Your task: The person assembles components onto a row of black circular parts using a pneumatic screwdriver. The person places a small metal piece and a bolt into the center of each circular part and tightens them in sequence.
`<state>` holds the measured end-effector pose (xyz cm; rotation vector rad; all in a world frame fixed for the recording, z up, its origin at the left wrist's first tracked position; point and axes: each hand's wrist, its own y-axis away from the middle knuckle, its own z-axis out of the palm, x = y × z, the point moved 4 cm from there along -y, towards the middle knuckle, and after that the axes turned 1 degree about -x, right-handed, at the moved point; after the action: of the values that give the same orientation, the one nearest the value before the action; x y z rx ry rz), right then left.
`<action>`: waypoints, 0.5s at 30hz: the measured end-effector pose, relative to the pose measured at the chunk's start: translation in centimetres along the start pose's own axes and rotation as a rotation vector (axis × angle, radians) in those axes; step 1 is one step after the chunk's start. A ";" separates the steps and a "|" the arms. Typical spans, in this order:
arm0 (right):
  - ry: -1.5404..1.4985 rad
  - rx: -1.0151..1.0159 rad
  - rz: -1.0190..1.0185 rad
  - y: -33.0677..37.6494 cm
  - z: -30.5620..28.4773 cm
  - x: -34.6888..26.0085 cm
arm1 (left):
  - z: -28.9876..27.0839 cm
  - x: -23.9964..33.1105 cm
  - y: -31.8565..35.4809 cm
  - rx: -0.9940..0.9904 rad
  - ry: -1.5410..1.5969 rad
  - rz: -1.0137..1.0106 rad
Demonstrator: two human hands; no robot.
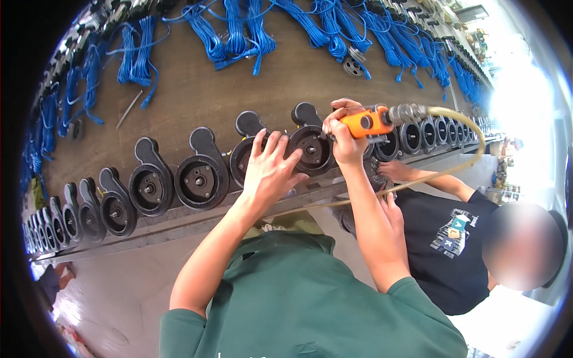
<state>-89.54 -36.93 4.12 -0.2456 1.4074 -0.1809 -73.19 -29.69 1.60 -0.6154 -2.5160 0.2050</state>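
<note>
My right hand (347, 136) is wrapped round an orange air tool (365, 123), with a metal coupling and a pale yellowish hose (459, 113) at its right end. The tool's working tip is hidden behind my fingers. Just left of it stands a black round housing (311, 148) with a dark plate and a small central shaft inside. My left hand (268, 170) lies with fingers spread over the rim of the neighbouring black housing (242, 158), its thumb and forefinger reaching toward the first one. It holds nothing that I can see.
Similar black housings (203, 179) line the bench edge (161, 221) on both sides. Bundles of blue cable (242, 36) lie along the brown bench top (179, 89), with a thin metal rod (129, 109) at left. A co-worker in a black shirt (441, 238) reaches in close at my right.
</note>
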 end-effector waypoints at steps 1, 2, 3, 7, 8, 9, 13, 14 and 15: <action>0.051 -0.015 -0.072 0.3 0.0 -1.6 | 0.1 0.2 0.1 0.001 -0.029 -0.009; 0.033 -0.022 -0.143 0.2 -0.6 -2.7 | 0.2 0.3 -0.1 0.002 -0.057 -0.017; 0.016 -0.019 -0.207 0.5 -1.2 -3.8 | 0.4 0.3 0.0 0.018 -0.058 -0.027; 0.004 0.017 -0.151 2.4 -6.1 -6.4 | 0.5 1.3 -1.5 0.008 -0.088 -0.131; -0.051 0.035 -0.148 2.7 -7.3 -6.7 | 0.6 1.9 -2.1 -0.002 -0.111 -0.163; -0.101 0.049 -0.144 3.0 -8.5 -6.9 | 1.1 2.6 -2.7 -0.010 -0.128 -0.196; -0.129 0.214 -0.093 3.8 -12.1 -6.9 | 2.5 4.0 -5.1 -0.124 -0.262 -0.359; -0.111 0.217 -0.092 3.7 -12.7 -6.7 | 2.3 4.2 -5.4 -0.149 -0.278 -0.404; -0.084 0.219 -0.088 3.9 -13.6 -6.5 | 2.4 4.3 -5.4 -0.164 -0.281 -0.434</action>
<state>-104.02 -32.33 7.25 -0.1321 1.2823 -0.3900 -79.77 -32.54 2.97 -0.0900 -2.8846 -0.0817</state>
